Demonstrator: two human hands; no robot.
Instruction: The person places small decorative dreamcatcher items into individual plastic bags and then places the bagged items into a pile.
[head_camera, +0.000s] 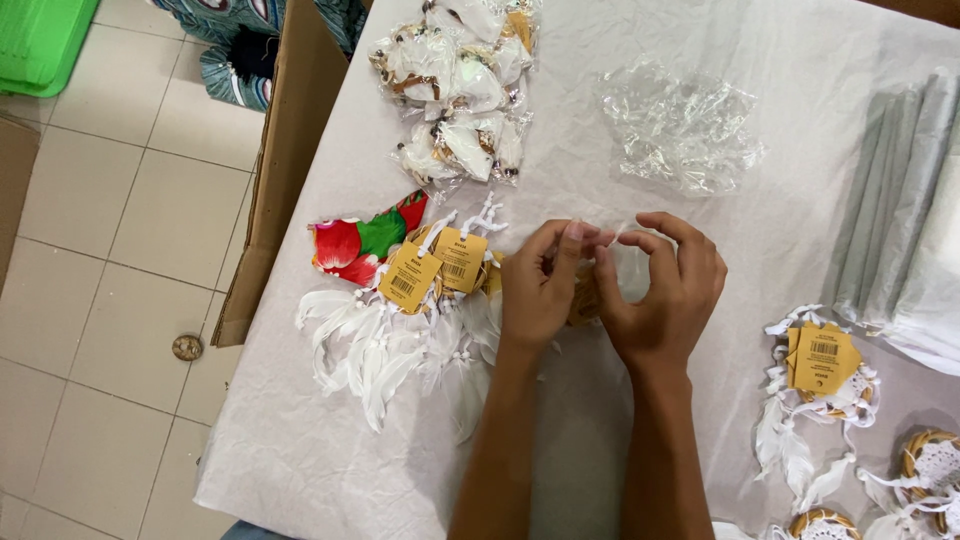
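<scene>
Pinching at centre frame: both hands meet over the worktop (620, 90), which is covered with a white sheet. Left hand (538, 285) has thumb and forefinger closed on a thin strip of clear plastic film (622, 238); right hand (665, 285) curls its fingers around the same film from the other side, fingertips nearly touching the left ones. Film looks like the mouth of a small transparent bag, though the edge is too faint against the white sheet to be sure.

Under and between the two hands lies a tan, ring-shaped piece (583, 300), mostly hidden by the palms.

Just left of the left hand: a pile of white feathered ornaments (385, 345) with two yellow card tags (435, 265) on top, feathers fanned toward the near edge. A red and green printed cloth (360, 240) lies touching the far-left side of that pile.

Far side of worktop: a cluster of ornaments already sealed in clear bags (460, 90). To its right, well apart, a heap of crumpled empty clear bags (680, 130).

Right edge: a stack of folded grey-white sheets (905, 220). Near that, toward the near right corner, more loose feathered ornaments with a yellow tag (822, 360) and woven rings (930, 460).

Left of worktop: an open brown cardboard box (285, 150) stands on the tiled floor (100, 250); a green plastic crate (40, 40) is at the top left corner.
</scene>
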